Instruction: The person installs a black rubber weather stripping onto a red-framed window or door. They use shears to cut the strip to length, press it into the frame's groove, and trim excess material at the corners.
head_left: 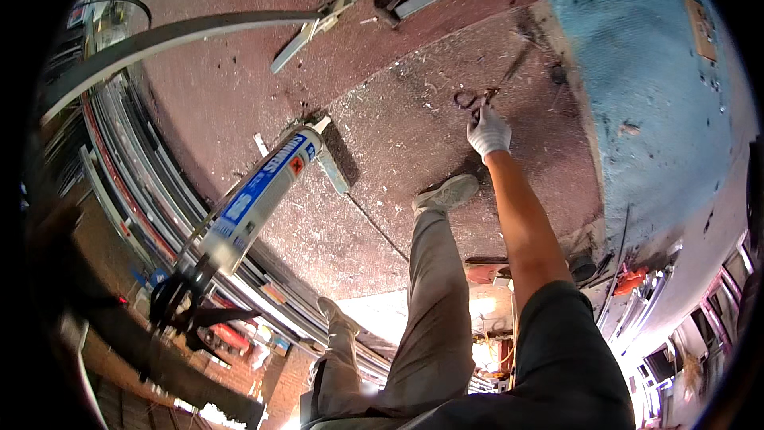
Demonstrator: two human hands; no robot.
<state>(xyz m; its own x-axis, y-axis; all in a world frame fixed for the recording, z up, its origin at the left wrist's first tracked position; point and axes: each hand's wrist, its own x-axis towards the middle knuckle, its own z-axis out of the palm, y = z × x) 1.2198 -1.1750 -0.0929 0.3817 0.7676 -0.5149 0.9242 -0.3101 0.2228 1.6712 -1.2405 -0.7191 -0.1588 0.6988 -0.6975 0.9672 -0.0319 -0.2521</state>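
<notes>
My right hand (pixel 489 134), in a white glove, is stretched out over the speckled dark-red floor (pixel 414 119). Its fingers are closed round a pair of scissors (pixel 466 99) with dark loop handles; where the blades point I cannot tell clearly. At the left, close up, is a caulking gun (pixel 177 296) with a dark handle and a white-and-blue sealant cartridge (pixel 259 195) in it, nozzle end toward the floor's middle. I cannot make out my left hand; the area around the gun's handle is dark.
Grey metal strips (pixel 342 12) lie at the far side, and a long curved-looking bar (pixel 183 29) crosses the upper left. Long profiles (pixel 131 167) are stacked at left. My shoe (pixel 450 193) stands near the hand. A light-blue floor area (pixel 660 111) lies at right.
</notes>
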